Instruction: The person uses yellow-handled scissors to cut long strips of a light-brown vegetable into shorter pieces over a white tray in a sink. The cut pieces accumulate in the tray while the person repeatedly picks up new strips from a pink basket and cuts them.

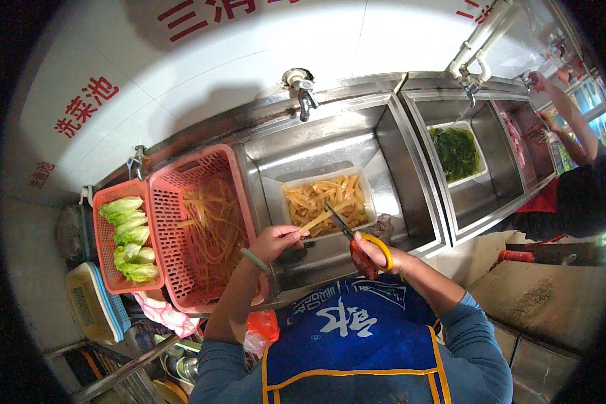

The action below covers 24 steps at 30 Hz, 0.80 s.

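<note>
A pale yellow strip of food (316,220) is pinched between the thumb and fingers of my left hand (278,244), which has a bangle at the wrist. My right hand (376,255) holds scissors (385,245) with yellow and red handles; their blades, slightly apart, point up and left at the strip. Below and behind both lies a white plastic tub (369,199) full of cut yellowish pieces (328,197), inside a steel sink (414,217). To the left, a pink plastic basket (240,187) holds long, uncut-looking yellowish strips (214,222).
A smaller pink basket (102,252) holds lettuce (131,237). A faucet (303,96) juts over the sink. In the neighbouring sink stands a tub of green seaweed-like strands (454,151). Another person's arms (573,118) reach over the far-right sink, which holds pinkish meat (514,136).
</note>
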Available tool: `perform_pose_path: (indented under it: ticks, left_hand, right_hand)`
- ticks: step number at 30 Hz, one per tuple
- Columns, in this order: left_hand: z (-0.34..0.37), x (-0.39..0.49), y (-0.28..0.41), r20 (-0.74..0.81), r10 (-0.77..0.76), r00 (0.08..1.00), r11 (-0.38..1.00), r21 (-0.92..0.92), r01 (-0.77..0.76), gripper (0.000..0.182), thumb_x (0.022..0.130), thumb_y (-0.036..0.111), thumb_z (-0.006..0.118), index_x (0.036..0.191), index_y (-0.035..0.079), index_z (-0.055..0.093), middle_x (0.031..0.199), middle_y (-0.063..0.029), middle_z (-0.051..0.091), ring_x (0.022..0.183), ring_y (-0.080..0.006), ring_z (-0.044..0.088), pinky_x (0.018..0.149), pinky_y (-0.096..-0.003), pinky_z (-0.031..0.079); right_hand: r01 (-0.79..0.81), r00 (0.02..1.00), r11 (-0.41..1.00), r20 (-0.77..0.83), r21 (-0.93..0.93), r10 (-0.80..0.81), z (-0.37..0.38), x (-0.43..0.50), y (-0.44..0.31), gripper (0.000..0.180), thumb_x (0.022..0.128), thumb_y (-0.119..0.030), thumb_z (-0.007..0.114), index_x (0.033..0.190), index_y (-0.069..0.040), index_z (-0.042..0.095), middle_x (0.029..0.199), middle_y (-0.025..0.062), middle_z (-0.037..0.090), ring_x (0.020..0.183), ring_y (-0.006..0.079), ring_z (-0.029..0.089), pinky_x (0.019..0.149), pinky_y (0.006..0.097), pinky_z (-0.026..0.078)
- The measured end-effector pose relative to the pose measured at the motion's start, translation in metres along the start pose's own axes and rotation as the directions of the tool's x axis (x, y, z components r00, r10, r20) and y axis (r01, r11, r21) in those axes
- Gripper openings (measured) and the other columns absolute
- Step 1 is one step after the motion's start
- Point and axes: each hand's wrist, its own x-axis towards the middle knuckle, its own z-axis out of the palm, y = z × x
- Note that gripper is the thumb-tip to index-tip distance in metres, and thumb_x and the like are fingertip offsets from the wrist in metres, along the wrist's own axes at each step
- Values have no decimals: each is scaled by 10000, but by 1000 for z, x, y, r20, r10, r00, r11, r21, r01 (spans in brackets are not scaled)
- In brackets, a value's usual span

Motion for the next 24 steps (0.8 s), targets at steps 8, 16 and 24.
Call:
perform_pose_path:
  ticks: [8, 16, 24]
  left_hand:
    - [-7, 15, -20, 22, -35, 999, 999, -7, 35, 316, 938, 232, 498, 1136, 4, 594, 909, -51, 634, 847, -112, 583, 800, -235, 450]
    - [-13, 73, -43, -305, 244, 920, 859, 509, -59, 446, 892, 210, 536, 1246, -47, 445, 1257, -194, 490, 1180, -302, 456, 994, -366, 353]
    - [-27, 115, -82, -393, 105, 914, 764, 620, 179, 508, 824, 267, 589, 1250, 27, 450, 1150, -239, 549, 1079, -371, 523, 930, -403, 412]
  right_hand:
    - [-143, 973, 982, -200, -121, 117, -7, -3, 6, 693, 850, -705, 275, 650, -69, 461, 497, 41, 416, 381, 158, 440, 360, 268, 358]
    - [-119, 917, 988, -370, 99, 147, -30, -19, 5, 679, 800, -744, 362, 763, -76, 479, 604, 30, 431, 420, 133, 428, 373, 257, 374]
    - [-46, 888, 978, -441, 205, 134, -54, -41, 14, 624, 829, -703, 365, 747, -92, 459, 574, 7, 403, 354, 118, 382, 358, 247, 391]
